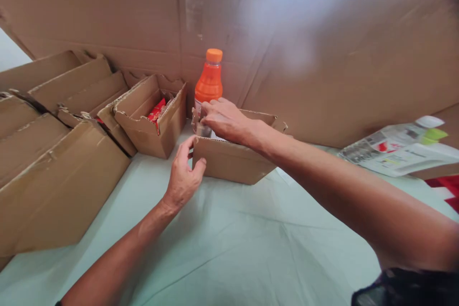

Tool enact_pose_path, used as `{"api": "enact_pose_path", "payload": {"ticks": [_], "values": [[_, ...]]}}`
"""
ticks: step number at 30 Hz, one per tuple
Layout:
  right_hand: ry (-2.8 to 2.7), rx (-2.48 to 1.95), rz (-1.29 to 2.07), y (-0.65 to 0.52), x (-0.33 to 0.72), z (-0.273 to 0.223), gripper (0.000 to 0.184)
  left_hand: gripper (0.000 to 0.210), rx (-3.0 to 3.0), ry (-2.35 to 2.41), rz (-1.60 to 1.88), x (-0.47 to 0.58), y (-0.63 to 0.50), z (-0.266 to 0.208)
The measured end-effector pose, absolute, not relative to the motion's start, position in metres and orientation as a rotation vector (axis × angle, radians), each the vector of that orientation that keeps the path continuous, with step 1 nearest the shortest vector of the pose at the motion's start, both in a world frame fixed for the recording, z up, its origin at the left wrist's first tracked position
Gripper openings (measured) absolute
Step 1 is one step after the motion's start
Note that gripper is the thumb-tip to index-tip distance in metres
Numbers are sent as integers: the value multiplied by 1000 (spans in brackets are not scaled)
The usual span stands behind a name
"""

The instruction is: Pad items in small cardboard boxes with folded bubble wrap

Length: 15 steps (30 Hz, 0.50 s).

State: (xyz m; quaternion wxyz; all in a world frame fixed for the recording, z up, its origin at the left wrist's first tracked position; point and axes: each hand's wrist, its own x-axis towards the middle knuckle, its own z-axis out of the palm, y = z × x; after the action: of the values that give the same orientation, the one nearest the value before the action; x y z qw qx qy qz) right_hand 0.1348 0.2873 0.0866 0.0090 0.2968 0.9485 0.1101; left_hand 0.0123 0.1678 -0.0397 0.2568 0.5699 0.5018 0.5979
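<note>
Left hand (184, 172) grasped the box (233, 160) at its near left corner, thumb on the near face. Right hand (225, 117) curled over its left end; its hold could not be told. The box sat mid-cloth (229, 248), right of other boxes (64, 177).

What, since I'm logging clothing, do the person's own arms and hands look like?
The left hand and right hand look bare, with no gloves, rings or watch visible. Dark cloth, probably a sleeve, shows at the right arm, too blurred for any markings. A dark sliver by the left arm is too small to identify.
</note>
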Motion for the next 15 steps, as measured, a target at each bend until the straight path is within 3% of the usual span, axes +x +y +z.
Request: {"api": "enact_pose_path", "payload": {"ticks": [6,9,11,13,15], "values": [[2952,858,70,296,140,101,32,47,1537,1384,1622,13,178,-44],[3165,1102,84,269,184,109,36,52,1445,1334,1640,7,181,-46],[3367,1533,162,235,225,101,30,63,1389,1330,1628,1,184,-49],[3337,2283,150,201,262,78,20,70,1386,1322,1574,-6,188,-53],[3081,2767,-162,178,284,44,24,70,1407,1295,1485,-10,193,-55]]}}
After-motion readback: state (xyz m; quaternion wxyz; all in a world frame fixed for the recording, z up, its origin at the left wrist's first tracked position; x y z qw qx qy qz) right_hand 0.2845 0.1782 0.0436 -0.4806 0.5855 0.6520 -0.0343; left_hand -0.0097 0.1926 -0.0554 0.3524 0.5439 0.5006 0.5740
